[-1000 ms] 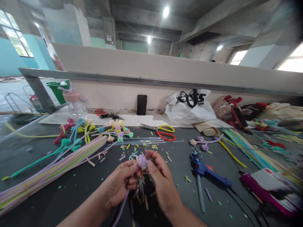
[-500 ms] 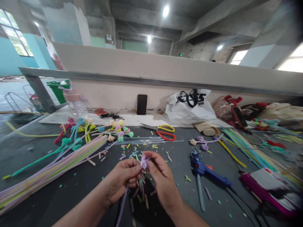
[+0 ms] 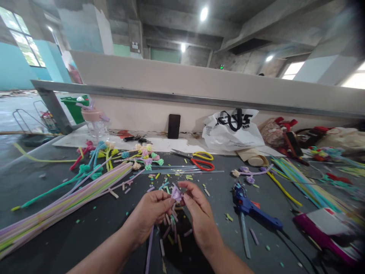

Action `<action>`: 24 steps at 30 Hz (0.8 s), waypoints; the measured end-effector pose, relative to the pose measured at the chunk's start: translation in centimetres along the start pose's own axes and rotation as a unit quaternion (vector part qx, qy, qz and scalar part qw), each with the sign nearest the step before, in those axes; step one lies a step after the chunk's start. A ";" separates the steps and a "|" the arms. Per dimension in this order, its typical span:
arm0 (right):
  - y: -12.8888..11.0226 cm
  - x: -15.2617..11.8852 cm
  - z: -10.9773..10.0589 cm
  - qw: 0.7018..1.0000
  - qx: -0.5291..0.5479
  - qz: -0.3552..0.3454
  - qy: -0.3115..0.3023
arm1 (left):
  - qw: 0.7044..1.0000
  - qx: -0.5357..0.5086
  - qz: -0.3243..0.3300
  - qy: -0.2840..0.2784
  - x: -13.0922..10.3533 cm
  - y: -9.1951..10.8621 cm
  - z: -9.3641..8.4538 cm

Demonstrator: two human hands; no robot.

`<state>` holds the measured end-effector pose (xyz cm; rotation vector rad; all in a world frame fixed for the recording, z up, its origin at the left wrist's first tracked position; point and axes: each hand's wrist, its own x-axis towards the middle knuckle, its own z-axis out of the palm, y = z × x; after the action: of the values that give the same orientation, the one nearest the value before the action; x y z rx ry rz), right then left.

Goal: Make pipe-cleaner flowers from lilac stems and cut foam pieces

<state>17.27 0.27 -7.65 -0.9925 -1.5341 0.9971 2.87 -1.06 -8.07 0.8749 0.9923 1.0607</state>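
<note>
A small, ruffled lilac flower of soft material (image 3: pixel 176 195) lies nearer the viewer than the steel scissors with yellow and red handles (image 3: pixel 201 160). The left hand (image 3: pixel 149 213) pinches it between thumb and forefinger; the right hand (image 3: pixel 199 211) curls thumb and forefinger beside it, their grip indeterminable. Fingers hide its underside; the frame crops a long lilac strip (image 3: pixel 149 249).

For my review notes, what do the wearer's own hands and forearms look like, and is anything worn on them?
The left hand and right hand are ungloved. Both forearms are bare as far as the picture shows, without sleeves, watch or bracelet. No ring shows on the visible fingers; some fingers are partly hidden.
</note>
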 end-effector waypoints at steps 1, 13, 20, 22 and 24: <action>-0.3 0.0 0.0 0.999 -0.023 -0.027 0.016 | 1.000 0.019 0.008 0.016 0.0 0.0 0.0; 0.3 0.0 0.2 0.967 -0.205 -0.151 0.019 | 0.977 0.164 0.103 0.093 -0.3 0.2 0.5; 0.4 -0.1 0.2 0.960 -0.221 -0.165 0.040 | 0.966 0.210 0.112 0.104 -0.5 0.3 0.6; 0.5 -0.1 0.2 0.961 -0.221 -0.163 0.041 | 0.963 0.213 0.119 0.110 -0.4 0.2 0.5; 0.6 -0.1 0.2 0.961 -0.227 -0.151 0.039 | 0.960 0.222 0.126 0.114 -0.4 0.1 0.5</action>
<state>17.14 0.33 -8.28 -1.0499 -1.8232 0.3930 3.25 -1.50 -7.76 1.2909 1.3709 1.1927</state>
